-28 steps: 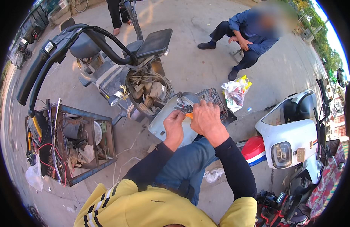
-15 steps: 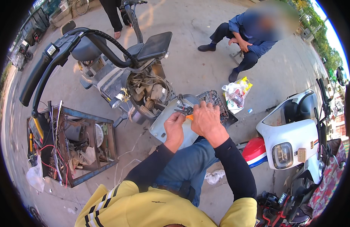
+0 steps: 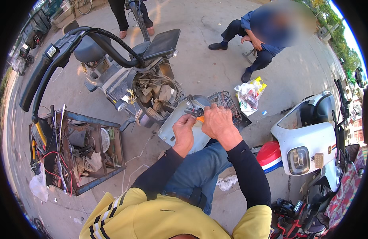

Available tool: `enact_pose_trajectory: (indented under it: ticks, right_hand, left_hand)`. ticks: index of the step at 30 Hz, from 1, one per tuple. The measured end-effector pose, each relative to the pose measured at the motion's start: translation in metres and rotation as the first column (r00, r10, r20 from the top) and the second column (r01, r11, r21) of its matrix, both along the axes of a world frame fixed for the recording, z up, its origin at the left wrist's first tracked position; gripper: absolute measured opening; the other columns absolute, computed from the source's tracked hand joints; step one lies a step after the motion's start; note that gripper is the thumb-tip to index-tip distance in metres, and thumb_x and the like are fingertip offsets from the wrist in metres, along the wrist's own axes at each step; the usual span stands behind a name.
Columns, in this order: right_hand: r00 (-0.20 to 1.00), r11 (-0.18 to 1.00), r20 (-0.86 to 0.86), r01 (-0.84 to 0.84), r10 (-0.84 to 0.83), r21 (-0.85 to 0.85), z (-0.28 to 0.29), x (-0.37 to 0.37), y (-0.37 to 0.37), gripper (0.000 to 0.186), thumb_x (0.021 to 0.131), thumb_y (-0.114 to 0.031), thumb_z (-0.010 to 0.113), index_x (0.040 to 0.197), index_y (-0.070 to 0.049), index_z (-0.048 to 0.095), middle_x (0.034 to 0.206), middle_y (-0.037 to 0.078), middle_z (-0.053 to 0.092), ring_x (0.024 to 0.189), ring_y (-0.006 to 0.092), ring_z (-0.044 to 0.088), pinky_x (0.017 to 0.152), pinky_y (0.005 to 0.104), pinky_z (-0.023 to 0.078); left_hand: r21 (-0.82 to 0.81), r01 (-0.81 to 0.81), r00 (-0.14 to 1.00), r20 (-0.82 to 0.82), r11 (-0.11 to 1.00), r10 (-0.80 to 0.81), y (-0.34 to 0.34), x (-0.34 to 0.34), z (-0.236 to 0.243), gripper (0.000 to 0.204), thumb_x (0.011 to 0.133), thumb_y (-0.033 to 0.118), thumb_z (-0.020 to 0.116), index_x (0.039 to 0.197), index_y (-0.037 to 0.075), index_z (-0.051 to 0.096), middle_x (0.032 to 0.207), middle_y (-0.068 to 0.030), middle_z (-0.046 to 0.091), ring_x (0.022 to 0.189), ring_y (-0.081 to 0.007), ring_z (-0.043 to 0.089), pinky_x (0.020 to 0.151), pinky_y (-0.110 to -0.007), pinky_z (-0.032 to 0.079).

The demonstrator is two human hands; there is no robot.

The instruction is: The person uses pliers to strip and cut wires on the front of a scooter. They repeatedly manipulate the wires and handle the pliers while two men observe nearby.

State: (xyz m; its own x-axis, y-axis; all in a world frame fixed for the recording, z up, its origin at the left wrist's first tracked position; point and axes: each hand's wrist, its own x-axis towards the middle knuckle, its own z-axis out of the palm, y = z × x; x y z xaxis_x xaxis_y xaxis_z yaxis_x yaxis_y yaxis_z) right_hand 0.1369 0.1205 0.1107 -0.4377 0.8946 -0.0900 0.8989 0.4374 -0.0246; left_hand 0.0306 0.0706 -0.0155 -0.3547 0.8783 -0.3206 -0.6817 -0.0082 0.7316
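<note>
My left hand point(image 3: 184, 133) pinches a small dark metal-looking part point(image 3: 190, 112) with its fingertips; its exact kind is too small to make out. Closed round an orange-handled tool point(image 3: 200, 119), my right hand point(image 3: 220, 124) meets it from the right; the tool's type is mostly hidden by the fingers. Both hands are close together over a pale grey panel point(image 3: 170, 129) in front of my knees. Just beyond lies the opened front of an electric scooter point(image 3: 158, 85), its tangled wires and boxy parts exposed.
A rusty metal frame box point(image 3: 99, 184) of tools and scraps stands at left. A wire basket point(image 3: 228, 101) and a plastic bag point(image 3: 249, 95) lie beyond my right hand. A white scooter point(image 3: 307, 139) stands at right. One person point(image 3: 261, 32) sits ahead; another's legs point(image 3: 119, 18) show behind the scooter.
The standing person's second foot has come into view behind the scooter. My hands keep their hold on the dark part and the orange-handled tool, with only slight movement.
</note>
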Motion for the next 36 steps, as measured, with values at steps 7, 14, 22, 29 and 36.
enact_pose_trajectory:
  ticks: [7, 14, 22, 29, 36]
  right_hand:
    - [1.0, 0.997, 0.021, 0.021, -0.02, -0.07, 0.006, -0.003, 0.002, 0.027, 0.087, -0.019, 0.062, 0.103, 0.0, 0.072, 0.109, 0.019, 0.07, 0.106, 0.0391, 0.07, 0.088, 0.053, 0.054]
    - [0.999, 0.995, -0.044, 0.008, -0.013, -0.096, 0.009, 0.001, 0.004, 0.023, 0.084, -0.016, 0.064, 0.1, -0.001, 0.071, 0.101, 0.02, 0.072, 0.096, 0.0385, 0.073, 0.081, 0.05, 0.058]
    - [0.976, 0.991, -0.173, 0.123, -0.131, -0.053, 0.022, 0.04, 0.0, 0.034, 0.083, -0.019, 0.07, 0.114, -0.004, 0.073, 0.108, 0.016, 0.072, 0.097, 0.0392, 0.072, 0.085, 0.0498, 0.057]
    - [0.987, 0.976, -0.089, 0.112, -0.131, -0.187, 0.012, 0.035, -0.005, 0.033, 0.084, -0.017, 0.064, 0.113, -0.005, 0.072, 0.118, 0.017, 0.07, 0.114, 0.039, 0.068, 0.098, 0.0524, 0.052]
    - [0.995, 0.986, -0.082, 0.042, -0.056, -0.164, -0.002, 0.018, 0.004, 0.036, 0.085, -0.022, 0.066, 0.116, -0.005, 0.072, 0.112, 0.018, 0.07, 0.107, 0.0393, 0.07, 0.093, 0.0516, 0.055]
  left_hand:
    - [-0.014, 0.028, 1.0, 0.001, 0.999, -0.028, 0.0, -0.004, -0.006, 0.014, 0.098, -0.003, 0.065, 0.111, -0.009, 0.065, 0.105, -0.0124, 0.071, 0.094, -0.0191, 0.066, 0.089, -0.033, 0.053]
    - [-0.002, 0.045, 0.999, 0.014, 0.999, -0.045, 0.003, -0.004, -0.008, 0.012, 0.101, 0.001, 0.065, 0.111, -0.006, 0.064, 0.107, -0.0109, 0.07, 0.096, -0.0189, 0.066, 0.091, -0.034, 0.053]
    - [-0.001, 0.011, 0.997, 0.083, 1.0, -0.011, -0.001, -0.005, 0.005, 0.016, 0.104, 0.009, 0.064, 0.117, 0.001, 0.059, 0.112, -0.0091, 0.066, 0.097, -0.0148, 0.063, 0.094, -0.036, 0.053]
    - [-0.007, 0.001, 0.993, 0.114, 1.0, 0.0, -0.001, -0.002, 0.011, 0.015, 0.104, 0.01, 0.063, 0.116, 0.001, 0.062, 0.106, -0.0067, 0.067, 0.098, -0.0142, 0.063, 0.095, -0.036, 0.052]
    - [0.01, 0.033, 0.995, 0.096, 0.999, -0.034, -0.002, -0.004, 0.007, 0.016, 0.105, 0.011, 0.061, 0.115, -0.001, 0.064, 0.105, -0.0058, 0.067, 0.099, -0.0144, 0.063, 0.096, -0.036, 0.052]
